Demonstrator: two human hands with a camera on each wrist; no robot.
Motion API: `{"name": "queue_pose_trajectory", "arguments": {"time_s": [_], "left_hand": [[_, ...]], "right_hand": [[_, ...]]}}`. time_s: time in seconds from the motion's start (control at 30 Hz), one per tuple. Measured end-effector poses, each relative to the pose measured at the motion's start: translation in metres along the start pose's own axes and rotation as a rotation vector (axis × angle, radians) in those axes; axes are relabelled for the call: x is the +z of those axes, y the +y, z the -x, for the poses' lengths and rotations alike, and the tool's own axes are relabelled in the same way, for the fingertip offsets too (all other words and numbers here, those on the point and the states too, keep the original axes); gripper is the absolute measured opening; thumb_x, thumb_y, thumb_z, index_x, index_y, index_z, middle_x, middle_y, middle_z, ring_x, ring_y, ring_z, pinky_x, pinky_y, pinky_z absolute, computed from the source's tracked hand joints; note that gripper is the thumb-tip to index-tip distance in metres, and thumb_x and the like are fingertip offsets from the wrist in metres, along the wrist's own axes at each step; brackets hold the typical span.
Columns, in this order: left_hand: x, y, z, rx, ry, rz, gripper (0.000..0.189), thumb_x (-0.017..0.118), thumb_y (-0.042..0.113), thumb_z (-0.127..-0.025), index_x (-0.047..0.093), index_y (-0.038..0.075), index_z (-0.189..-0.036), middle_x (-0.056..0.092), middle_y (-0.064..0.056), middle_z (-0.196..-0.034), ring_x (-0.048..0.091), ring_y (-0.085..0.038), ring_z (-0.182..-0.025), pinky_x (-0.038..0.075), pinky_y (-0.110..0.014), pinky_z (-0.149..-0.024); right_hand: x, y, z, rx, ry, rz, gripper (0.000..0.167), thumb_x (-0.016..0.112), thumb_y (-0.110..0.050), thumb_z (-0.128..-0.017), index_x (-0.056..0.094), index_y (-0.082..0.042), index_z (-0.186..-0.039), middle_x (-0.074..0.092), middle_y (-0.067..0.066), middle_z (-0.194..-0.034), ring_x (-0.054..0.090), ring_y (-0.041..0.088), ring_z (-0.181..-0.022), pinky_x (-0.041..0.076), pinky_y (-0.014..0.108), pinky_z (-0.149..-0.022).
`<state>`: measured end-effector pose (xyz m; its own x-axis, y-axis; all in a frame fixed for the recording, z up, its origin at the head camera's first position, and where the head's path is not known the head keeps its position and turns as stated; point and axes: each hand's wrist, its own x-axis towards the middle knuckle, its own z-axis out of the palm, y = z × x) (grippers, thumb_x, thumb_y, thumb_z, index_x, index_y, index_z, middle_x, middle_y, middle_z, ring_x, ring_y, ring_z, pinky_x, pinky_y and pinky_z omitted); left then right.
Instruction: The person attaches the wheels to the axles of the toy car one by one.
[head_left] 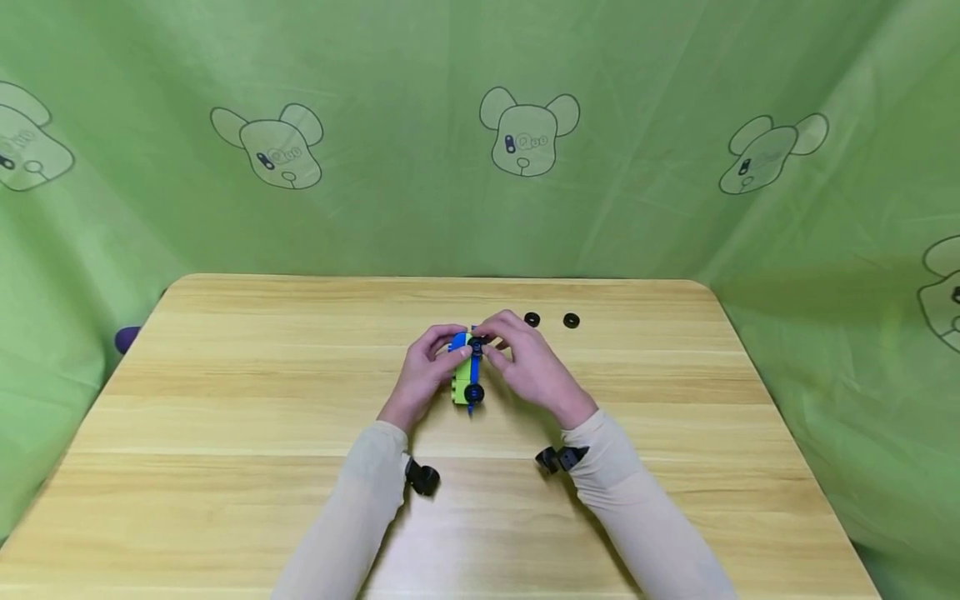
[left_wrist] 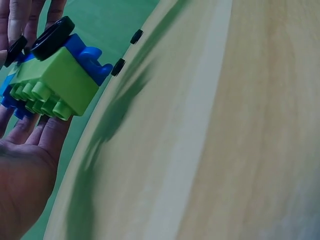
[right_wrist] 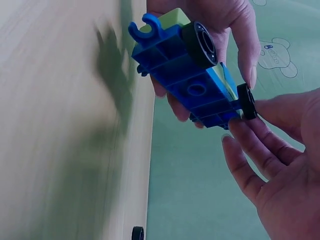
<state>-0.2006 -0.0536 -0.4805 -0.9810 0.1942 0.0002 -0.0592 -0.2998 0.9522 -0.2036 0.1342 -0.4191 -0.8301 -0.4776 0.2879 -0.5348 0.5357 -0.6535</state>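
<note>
A toy block car [head_left: 462, 388] with lime-green bricks [left_wrist: 67, 80] and a blue base [right_wrist: 190, 90] is held up on its side above the table. My left hand [head_left: 420, 375] grips it by its brick side. With thumb and fingers, my right hand [head_left: 534, 373] pinches a black wheel [right_wrist: 246, 102] at the far end of the blue base. A second black wheel [head_left: 473, 393] sits on the same side, at the end nearer me. A blue hook [right_wrist: 146, 29] juts from that end. Fingers partly hide the far end of the car.
Two loose black wheels, a left one [head_left: 532, 319] and a right one [head_left: 572, 321], lie on the wooden table [head_left: 225, 400] beyond my right hand. A green curtain [head_left: 405, 208] hangs behind. Something purple [head_left: 127, 339] shows past the table's left edge.
</note>
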Motion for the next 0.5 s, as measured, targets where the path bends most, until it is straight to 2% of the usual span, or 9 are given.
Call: {"name": "queue_pose_trajectory", "arguments": {"time_s": [0.17,0.37,0.5], "left_hand": [[-0.0015,0.0009,-0.0004,-0.01,0.006,0.007,0.038,0.067,0.007,-0.093,0.055,0.0,-0.129,0.058,-0.016,-0.128,0.064,-0.022,-0.095,0.058,-0.03,-0.074],[-0.0017,0.0024,0.0001,-0.007,0.012,-0.009,0.039,0.067,0.008,-0.093,0.054,-0.001,-0.129,0.058,-0.016,-0.128,0.064,-0.02,-0.095,0.057,-0.028,-0.072],[-0.0006,0.0038,0.0008,0.003,0.012,0.0,0.038,0.067,0.007,-0.093,0.055,0.0,-0.129,0.058,-0.015,-0.128,0.065,-0.02,-0.094,0.058,-0.028,-0.07]], "right_hand": [[0.002,0.0015,0.0016,0.029,0.025,-0.017,0.022,0.063,-0.004,-0.095,0.065,-0.004,-0.117,0.06,0.004,-0.112,0.059,0.019,-0.098,0.054,0.038,-0.085],[0.0064,0.0002,0.0019,0.193,0.034,-0.118,0.02,0.064,-0.012,-0.096,0.062,-0.003,-0.114,0.062,0.004,-0.103,0.06,0.018,-0.094,0.054,0.034,-0.084],[0.008,-0.0001,0.0021,0.274,0.021,-0.221,0.021,0.062,-0.014,-0.098,0.064,-0.002,-0.115,0.066,0.005,-0.098,0.064,0.025,-0.091,0.056,0.036,-0.081]]}}
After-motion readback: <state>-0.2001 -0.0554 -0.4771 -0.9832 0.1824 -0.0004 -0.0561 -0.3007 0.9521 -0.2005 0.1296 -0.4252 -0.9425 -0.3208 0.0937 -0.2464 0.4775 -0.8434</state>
